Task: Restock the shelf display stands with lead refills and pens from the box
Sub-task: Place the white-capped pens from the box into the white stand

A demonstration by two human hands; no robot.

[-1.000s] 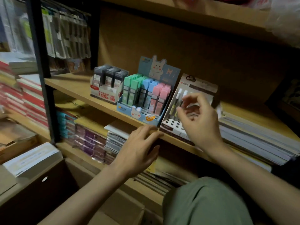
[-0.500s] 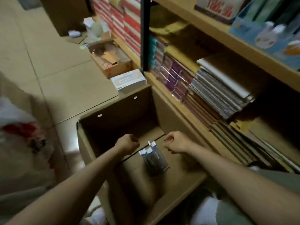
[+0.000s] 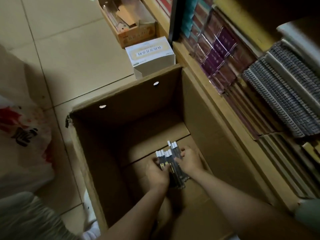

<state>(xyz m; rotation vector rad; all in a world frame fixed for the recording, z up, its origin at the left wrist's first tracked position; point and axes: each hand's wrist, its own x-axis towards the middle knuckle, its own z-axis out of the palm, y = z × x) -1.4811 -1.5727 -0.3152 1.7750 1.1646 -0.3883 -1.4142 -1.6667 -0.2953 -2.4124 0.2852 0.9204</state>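
Cupping the loose bundle of slim dark white-capped pens [image 3: 170, 161] mid-barrel, left hand [image 3: 156, 174] and right hand [image 3: 189, 161] curl their grip around light, stiff, slippery sticks likely to fan out inside the deep brown cardboard box [image 3: 131, 104].

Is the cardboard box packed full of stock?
No: the cardboard box holds only one bunch of pens, which both hands are gathering from its bare floor.

Pens [image 3: 170, 161] lie on the cardboard box's [image 3: 131, 99] bottom; the shelf [image 3: 214, 94] stands along its right wall.
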